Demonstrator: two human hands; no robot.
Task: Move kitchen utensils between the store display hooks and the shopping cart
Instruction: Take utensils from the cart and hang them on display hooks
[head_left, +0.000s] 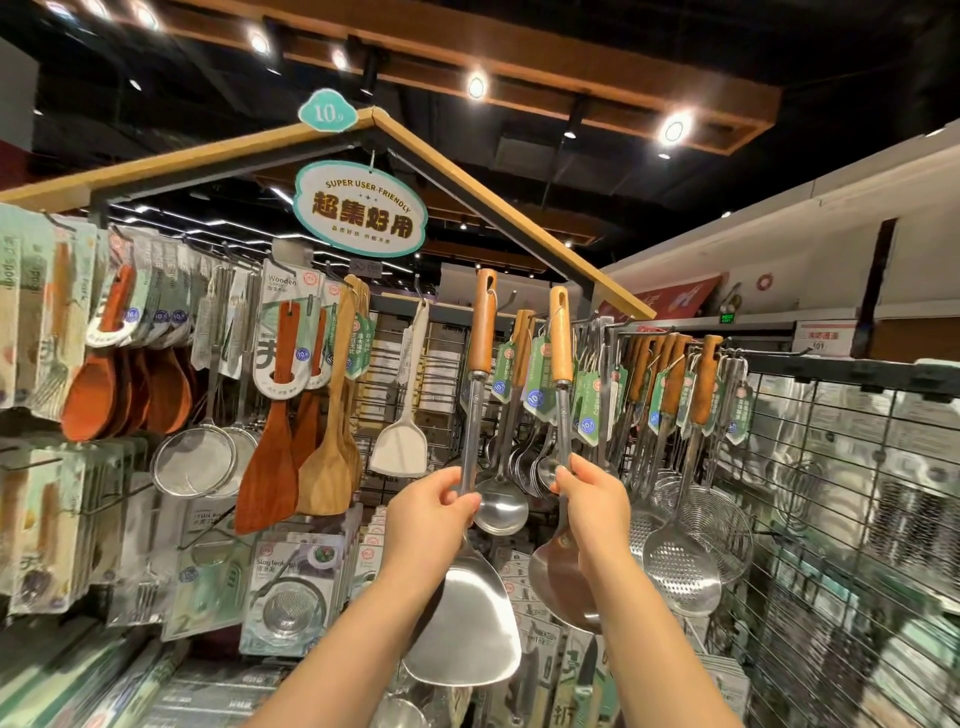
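My left hand (434, 512) grips the steel shaft of a wok spatula (462, 623) with a wooden handle, held upright so the handle's hole sits up by a display hook (506, 300). My right hand (592, 501) grips the shaft of a steel ladle (558, 577) with a wooden handle, also upright, its handle top near the hooks. A green price tag (540, 384) hangs by the ladle's handle. Whether either handle sits on a hook I cannot tell. No shopping cart is in view.
Hooks carry more wooden-handled ladles (501, 499), perforated skimmers (680, 566), wooden spatulas (270, 457), mesh strainers (195, 462) and a white turner (400, 441). A wire grid panel (852, 493) stands at right. Packaged goods (291, 597) fill the lower shelves. A sign (361, 208) hangs overhead.
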